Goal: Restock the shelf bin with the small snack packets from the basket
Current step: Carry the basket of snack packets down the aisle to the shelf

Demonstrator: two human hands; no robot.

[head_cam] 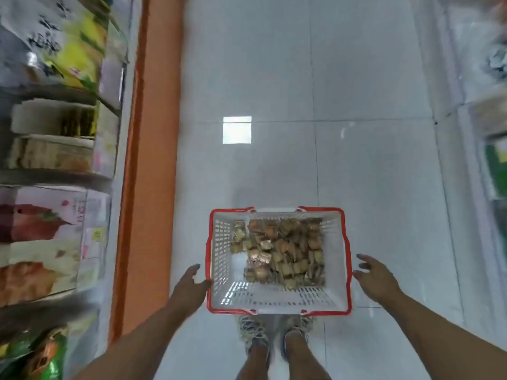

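Note:
A white plastic basket [219, 256] with red rim and handles sits on the floor just ahead of my feet. Inside it lies a heap of small gold and brown snack packets [282, 253], piled toward the right and far side. My left hand [189, 283] is at the basket's left rim, fingers apart, thumb touching or almost touching the red edge. My right hand [375, 275] hovers just off the right rim, fingers spread, holding nothing. On the left shelves a partly filled cardboard bin [52, 119] shows, blurred.
Shelves [55, 171] with boxed and bagged goods run down the left, bordered by an orange base strip [148, 160]. Another shelf unit [491, 160] lines the right edge. Grey tiled floor [315, 91] stretches ahead. My two shoes [274, 333] stand behind the basket.

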